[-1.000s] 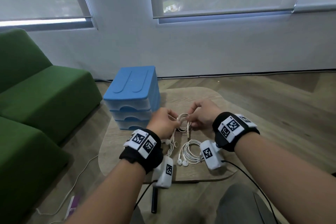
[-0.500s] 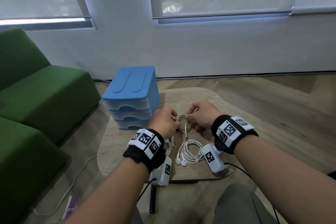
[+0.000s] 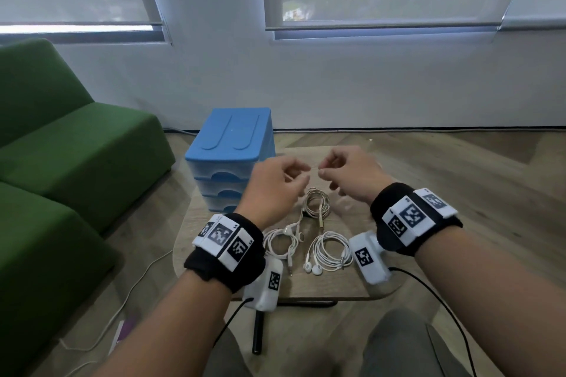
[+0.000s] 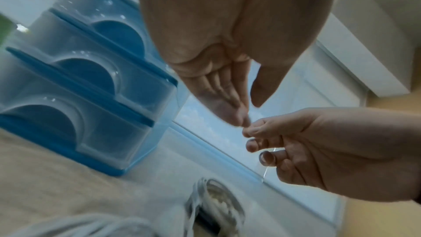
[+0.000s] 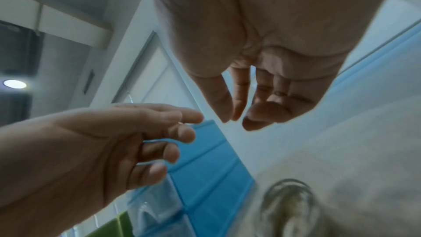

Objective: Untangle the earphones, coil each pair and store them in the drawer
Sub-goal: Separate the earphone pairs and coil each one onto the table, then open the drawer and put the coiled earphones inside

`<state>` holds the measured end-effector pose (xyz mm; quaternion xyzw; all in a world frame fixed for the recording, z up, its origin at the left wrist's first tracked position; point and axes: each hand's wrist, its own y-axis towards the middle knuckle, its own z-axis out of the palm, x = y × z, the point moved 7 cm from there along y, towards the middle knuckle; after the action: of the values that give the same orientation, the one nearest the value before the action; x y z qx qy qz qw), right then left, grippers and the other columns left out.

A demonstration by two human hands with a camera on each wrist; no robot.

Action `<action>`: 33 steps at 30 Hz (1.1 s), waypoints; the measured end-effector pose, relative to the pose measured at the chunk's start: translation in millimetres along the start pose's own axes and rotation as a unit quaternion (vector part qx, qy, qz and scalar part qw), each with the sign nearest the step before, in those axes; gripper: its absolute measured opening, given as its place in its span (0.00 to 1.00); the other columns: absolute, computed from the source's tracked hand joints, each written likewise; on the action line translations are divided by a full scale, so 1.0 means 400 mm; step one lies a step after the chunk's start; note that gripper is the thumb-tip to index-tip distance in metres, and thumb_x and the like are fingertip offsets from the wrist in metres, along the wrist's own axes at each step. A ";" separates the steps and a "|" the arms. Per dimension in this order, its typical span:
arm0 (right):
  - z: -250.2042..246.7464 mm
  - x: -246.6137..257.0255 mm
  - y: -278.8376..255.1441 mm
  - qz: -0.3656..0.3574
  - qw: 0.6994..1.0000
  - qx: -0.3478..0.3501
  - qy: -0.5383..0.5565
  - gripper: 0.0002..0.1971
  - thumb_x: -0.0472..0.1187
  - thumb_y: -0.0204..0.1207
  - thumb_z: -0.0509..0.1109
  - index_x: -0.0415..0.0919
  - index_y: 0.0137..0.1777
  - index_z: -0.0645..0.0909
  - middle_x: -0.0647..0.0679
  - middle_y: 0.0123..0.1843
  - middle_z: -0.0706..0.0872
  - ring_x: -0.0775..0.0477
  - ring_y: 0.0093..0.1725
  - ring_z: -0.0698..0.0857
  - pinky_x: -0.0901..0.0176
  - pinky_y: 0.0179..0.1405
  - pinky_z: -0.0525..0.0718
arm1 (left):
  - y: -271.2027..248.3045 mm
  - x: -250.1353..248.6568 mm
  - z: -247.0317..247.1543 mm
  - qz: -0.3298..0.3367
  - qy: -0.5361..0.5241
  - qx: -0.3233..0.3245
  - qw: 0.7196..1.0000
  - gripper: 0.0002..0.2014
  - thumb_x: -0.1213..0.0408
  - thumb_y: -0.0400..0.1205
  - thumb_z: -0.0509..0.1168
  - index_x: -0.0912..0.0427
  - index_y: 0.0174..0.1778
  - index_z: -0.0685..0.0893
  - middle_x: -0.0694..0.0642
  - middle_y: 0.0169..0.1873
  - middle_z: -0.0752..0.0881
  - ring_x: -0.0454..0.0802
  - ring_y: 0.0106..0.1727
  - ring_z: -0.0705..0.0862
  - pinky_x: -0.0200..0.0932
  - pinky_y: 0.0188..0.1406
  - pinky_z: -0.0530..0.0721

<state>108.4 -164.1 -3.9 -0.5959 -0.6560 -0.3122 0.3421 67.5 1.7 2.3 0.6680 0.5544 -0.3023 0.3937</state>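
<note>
Three coiled earphone pairs lie on the small wooden table point(image 3: 211, 223): a cream coil point(image 3: 317, 206) nearest the hands, a white coil point(image 3: 280, 243) at the left and a white coil point(image 3: 329, 249) at the right. My left hand point(image 3: 301, 171) and right hand point(image 3: 324, 170) hover above the cream coil point(image 4: 214, 203) with fingertips almost touching. The right hand point(image 4: 248, 132) pinches a very thin strand point(image 4: 267, 167) that hangs from it. Whether the left hand point(image 4: 246, 114) grips that strand is unclear. The blue drawer unit point(image 3: 232, 144) stands at the table's back left with its three drawers shut.
A green sofa point(image 3: 76, 147) fills the left side. A light cable point(image 3: 131, 294) and a purple item point(image 3: 125, 327) lie on the wooden floor beside the table. My knees point(image 3: 407, 346) are at the front edge. A wall with windows stands behind.
Both hands have let go of the cream coil and risen above it; the coil now lies on the table. The head camera has tilted, so the scene sits lower in view.
</note>
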 end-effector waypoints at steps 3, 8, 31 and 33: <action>-0.007 0.106 -0.028 -0.095 0.993 -0.041 0.053 0.02 0.34 0.77 0.76 0.39 0.45 0.86 0.44 0.38 0.88 0.50 0.34 0.85 0.64 0.30 0.82 | -0.027 -0.030 -0.099 0.029 -0.136 -0.106 0.985 0.05 0.72 0.87 0.69 0.62 0.53 0.90 0.57 0.36 0.91 0.47 0.32 0.88 0.42 0.34 0.87; 0.066 0.231 -0.030 -0.188 0.976 -0.031 0.105 0.08 0.39 0.80 0.74 0.47 0.57 0.88 0.49 0.50 0.89 0.56 0.46 0.86 0.60 0.49 0.87 | -0.081 0.056 -0.264 -0.008 -0.312 -0.339 0.887 0.09 0.75 0.87 0.63 0.61 0.48 0.86 0.54 0.27 0.83 0.46 0.23 0.77 0.38 0.24 0.77; 0.252 0.272 0.041 -0.205 0.970 0.089 -0.096 0.19 0.45 0.89 0.64 0.53 0.78 0.80 0.47 0.88 0.66 0.47 0.90 0.55 0.55 0.87 0.48 | -0.108 0.254 -0.194 -0.249 -0.438 -0.339 0.794 0.24 0.53 0.82 0.77 0.51 0.73 0.79 0.60 0.39 0.93 0.44 0.20 0.76 0.38 0.18 0.76; 0.250 0.271 0.043 -0.202 0.971 0.090 -0.089 0.19 0.45 0.89 0.65 0.53 0.78 0.80 0.48 0.88 0.66 0.47 0.90 0.55 0.53 0.88 0.48 | -0.110 0.249 -0.201 -0.247 -0.429 -0.340 0.800 0.23 0.53 0.83 0.77 0.52 0.72 0.78 0.60 0.39 0.93 0.45 0.20 0.78 0.39 0.18 0.78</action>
<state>111.6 -19.1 28.0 -0.4433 -0.8160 -0.2605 0.2641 42.0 124.4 -49.2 0.1341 0.5420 -0.4368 0.7053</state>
